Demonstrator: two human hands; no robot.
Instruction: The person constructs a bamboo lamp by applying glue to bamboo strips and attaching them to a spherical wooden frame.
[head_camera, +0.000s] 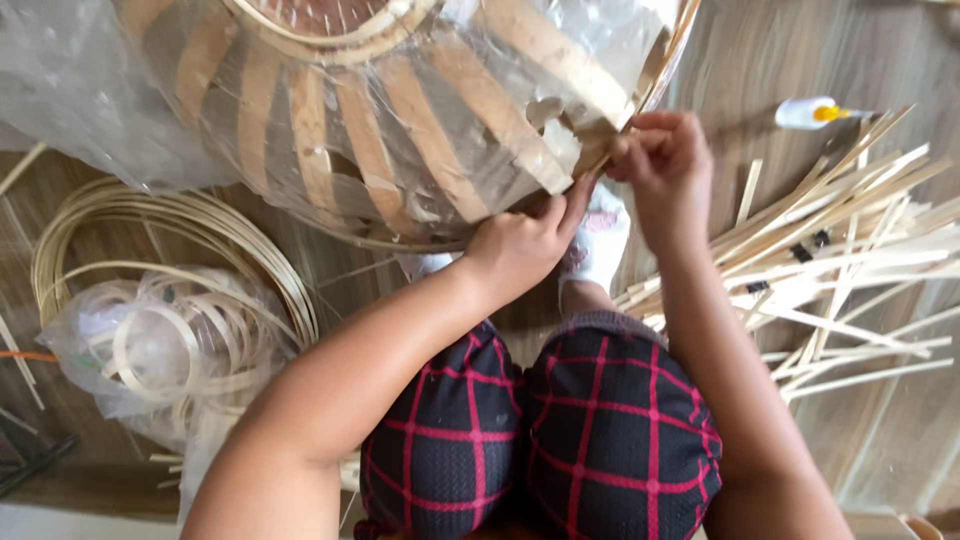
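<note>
While left hand (520, 245) steadies basket (400, 130), right hand (668, 170) pinches rim strip (600, 150).

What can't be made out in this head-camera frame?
- Bamboo frame: its top is cut off by the upper edge, and the clear plastic wrap blurs its surface.
- Right hand fingertips: bunched at the frame's rim, so what they pinch is hidden.
- Left hand: its fingertips are partly behind the rim.
- Small white bottle: too small to tell its contents.
- Bag of rings: the plastic blurs the count.
</note>
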